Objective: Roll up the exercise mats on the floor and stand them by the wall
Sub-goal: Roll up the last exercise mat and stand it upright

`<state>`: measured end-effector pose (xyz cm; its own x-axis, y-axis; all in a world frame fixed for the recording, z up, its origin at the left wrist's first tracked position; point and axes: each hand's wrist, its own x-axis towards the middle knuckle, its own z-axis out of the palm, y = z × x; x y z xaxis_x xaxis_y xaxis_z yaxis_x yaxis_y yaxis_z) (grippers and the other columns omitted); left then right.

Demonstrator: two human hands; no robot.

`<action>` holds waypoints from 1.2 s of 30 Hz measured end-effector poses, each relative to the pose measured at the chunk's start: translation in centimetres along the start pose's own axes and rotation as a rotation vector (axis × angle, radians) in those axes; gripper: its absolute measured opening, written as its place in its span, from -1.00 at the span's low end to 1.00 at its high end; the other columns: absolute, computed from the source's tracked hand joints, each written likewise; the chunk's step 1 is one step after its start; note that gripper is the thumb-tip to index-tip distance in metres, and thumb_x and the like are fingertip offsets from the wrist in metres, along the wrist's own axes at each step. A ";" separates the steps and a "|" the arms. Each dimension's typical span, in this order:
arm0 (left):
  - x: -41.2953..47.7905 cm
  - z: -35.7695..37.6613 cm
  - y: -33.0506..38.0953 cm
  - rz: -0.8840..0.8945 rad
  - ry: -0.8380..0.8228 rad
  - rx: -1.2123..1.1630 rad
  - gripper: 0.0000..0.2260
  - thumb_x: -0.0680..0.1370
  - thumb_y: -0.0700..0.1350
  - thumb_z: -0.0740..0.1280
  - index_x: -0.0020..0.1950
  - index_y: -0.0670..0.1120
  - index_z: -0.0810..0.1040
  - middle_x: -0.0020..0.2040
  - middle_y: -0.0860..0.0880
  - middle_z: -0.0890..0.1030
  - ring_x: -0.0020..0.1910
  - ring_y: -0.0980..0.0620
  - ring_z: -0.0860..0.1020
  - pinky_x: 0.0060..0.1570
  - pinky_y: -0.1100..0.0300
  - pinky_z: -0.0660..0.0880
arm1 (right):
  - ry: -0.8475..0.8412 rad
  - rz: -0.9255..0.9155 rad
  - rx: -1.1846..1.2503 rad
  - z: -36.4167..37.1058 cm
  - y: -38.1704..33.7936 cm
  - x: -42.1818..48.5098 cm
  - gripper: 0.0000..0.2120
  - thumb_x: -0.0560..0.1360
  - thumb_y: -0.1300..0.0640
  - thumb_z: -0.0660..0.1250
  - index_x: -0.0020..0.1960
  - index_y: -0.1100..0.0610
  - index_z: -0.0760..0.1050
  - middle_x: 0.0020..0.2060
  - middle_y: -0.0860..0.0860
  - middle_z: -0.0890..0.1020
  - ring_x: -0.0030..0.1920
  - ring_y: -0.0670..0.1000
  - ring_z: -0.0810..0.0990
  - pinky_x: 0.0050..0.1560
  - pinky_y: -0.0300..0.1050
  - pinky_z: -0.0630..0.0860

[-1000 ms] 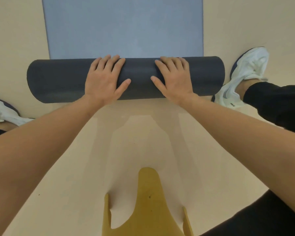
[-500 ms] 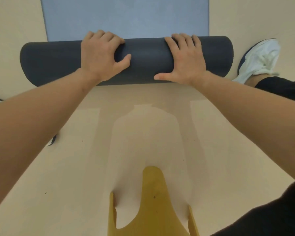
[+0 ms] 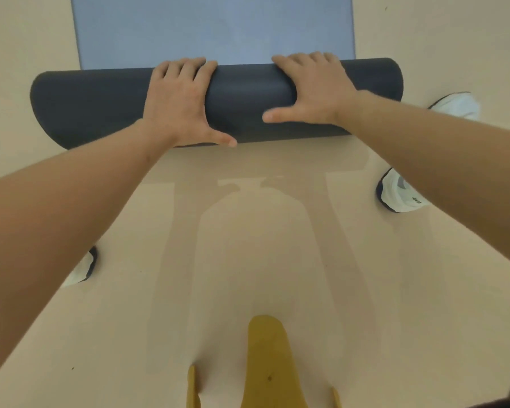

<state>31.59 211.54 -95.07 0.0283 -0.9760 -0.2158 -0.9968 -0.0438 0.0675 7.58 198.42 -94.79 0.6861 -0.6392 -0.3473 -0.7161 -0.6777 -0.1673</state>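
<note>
Indoor exercise space, it seems: smooth, bare beige floor [image 3: 248,260], half-rolled exercise mat [image 3: 242,92], white sneaker [image 3: 401,195] planted alongside.

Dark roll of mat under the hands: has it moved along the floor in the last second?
Yes. The dark roll has travelled forward over the flat blue mat; its gap to the speck on the floor has grown.

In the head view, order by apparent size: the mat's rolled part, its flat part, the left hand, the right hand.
1. Roll.
2. Flat part, cut by the frame edge.
3. Left hand and right hand look alike; not ranked.
</note>
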 end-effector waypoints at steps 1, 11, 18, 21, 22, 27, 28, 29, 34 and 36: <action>0.5 -0.1 -0.2 0.003 -0.015 0.003 0.21 0.14 0.67 0.32 0.58 -0.05 0.19 0.54 -0.15 0.36 0.47 -0.25 0.37 0.51 -0.19 0.21 | -0.015 -0.028 -0.037 0.2 0.1 0.0 0.18 0.25 -0.73 0.06 0.62 0.02 0.10 0.48 0.15 0.40 0.42 0.29 0.38 0.47 0.32 0.20; 4.1 -1.9 -0.3 -0.020 -0.149 0.044 0.10 0.04 0.67 0.35 0.37 -0.02 0.38 0.12 -0.11 0.58 0.09 -0.22 0.54 0.07 -0.11 0.43 | -0.136 -0.056 -0.055 -1.8 0.4 2.8 0.11 0.14 -0.60 0.42 0.47 0.01 0.26 0.13 0.14 0.53 0.11 0.23 0.53 -0.03 0.06 0.39; -0.9 -1.9 1.5 0.020 -0.149 0.079 0.01 0.08 0.66 0.33 0.27 -0.03 0.43 -0.02 -0.07 0.56 -0.07 -0.13 0.55 -0.20 0.02 0.42 | -0.092 -0.050 -0.001 0.1 -1.8 -2.7 0.02 0.18 -0.59 0.41 0.43 0.00 0.35 -0.02 0.09 0.54 0.01 0.18 0.55 -0.12 0.02 0.42; -5.2 -0.7 3.3 0.032 -0.217 0.066 0.00 0.07 0.67 0.32 0.25 -0.01 0.43 -0.02 -0.04 0.57 -0.06 -0.11 0.56 -0.22 0.05 0.38 | -0.161 -0.051 0.021 1.8 -3.2 -7.0 0.03 0.18 -0.60 0.40 0.45 -0.01 0.34 0.00 0.06 0.55 0.03 0.16 0.56 -0.15 0.00 0.38; -6.7 -0.2 4.0 0.029 -0.244 0.057 0.00 0.06 0.68 0.31 0.24 0.00 0.43 -0.02 -0.03 0.57 -0.05 -0.11 0.56 -0.22 0.06 0.37 | -0.193 -0.055 0.025 2.3 -3.5 -8.4 0.03 0.17 -0.60 0.40 0.45 -0.02 0.34 0.00 0.05 0.55 0.02 0.14 0.56 -0.15 -0.01 0.38; -13.4 2.1 7.2 -0.005 -0.391 -0.033 -0.01 0.03 0.69 0.31 0.21 0.03 0.42 -0.06 0.01 0.55 -0.09 -0.08 0.55 -0.17 0.05 0.44 | -0.378 -0.120 0.050 4.8 -4.8 -13.4 0.03 0.15 -0.61 0.41 0.45 -0.05 0.34 0.01 -0.02 0.57 0.02 0.08 0.58 -0.13 -0.03 0.42; -14.5 2.5 7.7 -0.014 -0.420 -0.049 -0.01 0.04 0.69 0.30 0.22 0.03 0.42 -0.07 0.02 0.54 -0.10 -0.07 0.54 -0.15 0.04 0.47 | -0.415 -0.133 0.059 5.2 -5.0 -13.9 0.02 0.16 -0.60 0.42 0.44 -0.06 0.34 0.00 -0.03 0.57 0.02 0.08 0.58 -0.13 -0.04 0.42; -15.4 2.9 8.1 -0.025 -0.440 -0.067 -0.01 0.05 0.69 0.30 0.24 0.04 0.41 -0.06 0.03 0.54 -0.09 -0.06 0.53 -0.13 0.03 0.49 | -0.441 -0.141 0.067 5.6 -5.1 -14.3 0.01 0.16 -0.60 0.42 0.44 -0.07 0.34 0.00 -0.04 0.56 0.02 0.07 0.58 -0.12 -0.04 0.42; -18.6 3.9 8.7 0.000 -0.241 -0.097 -0.01 0.33 0.58 0.25 0.56 -0.05 0.29 0.43 -0.08 0.49 0.34 -0.14 0.48 0.35 -0.06 0.40 | -0.513 -0.120 0.126 5.9 -4.9 -13.5 0.03 0.15 -0.59 0.43 0.47 -0.11 0.30 0.12 -0.06 0.55 0.13 0.07 0.56 -0.05 -0.01 0.44; -20.2 4.3 9.0 0.056 -0.113 -0.054 -0.10 0.47 0.47 0.18 0.61 -0.12 0.25 0.54 -0.14 0.38 0.48 -0.21 0.37 0.48 -0.11 0.29 | -0.566 -0.106 0.172 5.5 -4.6 -12.5 0.02 0.17 -0.55 0.47 0.48 -0.11 0.29 0.18 -0.09 0.56 0.17 0.07 0.56 -0.03 -0.02 0.41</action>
<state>21.74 231.78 -94.26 -0.0390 -0.9472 -0.3182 -0.9910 -0.0043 0.1341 1.62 211.57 -94.79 0.6137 -0.2464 -0.7501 -0.6905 -0.6282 -0.3586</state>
